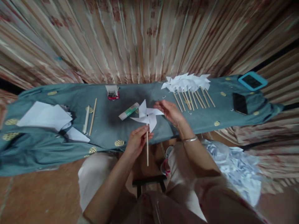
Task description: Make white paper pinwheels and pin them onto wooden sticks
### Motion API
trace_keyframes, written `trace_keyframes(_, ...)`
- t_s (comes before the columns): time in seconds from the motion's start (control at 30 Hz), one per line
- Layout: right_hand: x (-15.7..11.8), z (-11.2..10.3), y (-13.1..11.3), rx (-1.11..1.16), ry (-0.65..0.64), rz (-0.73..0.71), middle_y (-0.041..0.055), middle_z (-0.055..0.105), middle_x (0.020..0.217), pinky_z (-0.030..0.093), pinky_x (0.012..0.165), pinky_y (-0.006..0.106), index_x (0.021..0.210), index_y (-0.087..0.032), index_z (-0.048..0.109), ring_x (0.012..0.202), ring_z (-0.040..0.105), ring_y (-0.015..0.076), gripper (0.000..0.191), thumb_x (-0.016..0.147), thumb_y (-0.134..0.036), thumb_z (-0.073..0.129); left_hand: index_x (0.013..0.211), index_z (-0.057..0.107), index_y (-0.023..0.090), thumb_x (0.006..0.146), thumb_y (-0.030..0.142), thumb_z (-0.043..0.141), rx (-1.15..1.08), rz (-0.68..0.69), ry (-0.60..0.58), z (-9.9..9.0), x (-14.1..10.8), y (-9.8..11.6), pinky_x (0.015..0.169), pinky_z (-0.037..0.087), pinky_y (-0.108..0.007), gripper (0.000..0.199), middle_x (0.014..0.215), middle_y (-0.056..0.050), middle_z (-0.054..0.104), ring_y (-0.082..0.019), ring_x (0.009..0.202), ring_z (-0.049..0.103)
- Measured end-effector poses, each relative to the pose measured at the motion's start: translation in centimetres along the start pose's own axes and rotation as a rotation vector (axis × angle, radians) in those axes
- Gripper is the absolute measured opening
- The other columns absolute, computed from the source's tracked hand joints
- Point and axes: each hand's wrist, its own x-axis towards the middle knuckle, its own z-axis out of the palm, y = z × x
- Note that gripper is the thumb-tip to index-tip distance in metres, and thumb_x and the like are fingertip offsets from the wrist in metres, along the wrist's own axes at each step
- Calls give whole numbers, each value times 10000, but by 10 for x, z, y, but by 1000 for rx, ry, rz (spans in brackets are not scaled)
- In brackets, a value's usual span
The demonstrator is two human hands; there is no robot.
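Note:
A white paper pinwheel (153, 119) with a dark pin at its centre stands upright in front of me. My left hand (136, 140) is closed round its thin wooden stick (147, 152), just below the blades. At the right blade tip is my right hand (171, 111), fingers stretched out and loosely curved; whether they touch the paper I cannot tell. Behind the pinwheel, a glue stick (129, 111) with a green label lies on the cloth. A small red box (113, 95) of pins sits open farther back.
Several finished pinwheels (187, 84) lie in an overlapping row at the back right. White paper sheets (44, 116), a pen (86, 119) and a wooden stick (92, 116) are on the left. A phone (240, 103) and a blue-framed device (252, 81) rest at the right end.

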Motion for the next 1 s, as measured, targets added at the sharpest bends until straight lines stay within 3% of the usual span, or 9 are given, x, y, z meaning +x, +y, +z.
trace_keyframes(0.1,6,-7,10,110,132,-66,12,766,818,564,733,244,832,-227,730,768,697,130,445,633,-613,829,739,724,111,695,140,813,28,4,-48,15,16,19,603,556,-211,103,669,-32,697,-130,627,683)
trace_keyframes(0.2,8,-6,18,168,144,-23,19,766,780,551,674,208,796,-213,740,713,686,112,474,569,-611,863,713,718,113,660,169,846,41,56,-86,24,34,32,665,540,-218,149,685,-8,680,-97,643,633)
trace_keyframes(0.33,4,8,25,146,70,48,14,743,702,446,514,167,770,-195,740,585,615,78,458,550,-572,878,670,713,139,586,188,881,29,159,-86,26,51,43,632,471,-172,194,681,17,673,-70,652,591)
trace_keyframes(0.43,-2,20,28,61,-100,113,25,741,746,316,431,181,787,-177,726,521,535,63,420,620,-544,845,661,716,146,565,212,885,26,230,-92,22,55,49,654,476,-189,205,702,12,683,-87,686,607)
trace_keyframes(0.5,-6,26,28,-15,-189,149,26,739,786,306,445,192,828,-175,725,535,522,63,436,642,-556,827,664,715,143,572,241,886,44,249,-102,19,55,52,638,474,-204,217,686,12,672,-94,664,599)
trace_keyframes(0.67,-11,36,29,-178,-333,229,-25,661,663,327,473,216,770,-177,683,536,498,76,390,671,-531,815,650,711,137,591,247,873,72,278,-58,16,56,55,566,416,-188,204,632,22,642,-70,587,537)
trace_keyframes(0.8,-11,41,36,-136,-380,287,-13,704,718,346,473,215,770,-184,639,522,513,73,408,634,-512,839,627,715,146,540,279,891,73,279,-60,14,60,50,536,398,-194,237,597,26,626,-67,553,509)
trace_keyframes(1.0,-7,40,46,-103,-338,233,-18,683,649,304,423,205,757,-172,630,486,507,68,439,619,-530,842,681,758,158,489,326,907,122,279,-81,8,60,42,536,438,-213,295,632,1,679,-98,573,554)
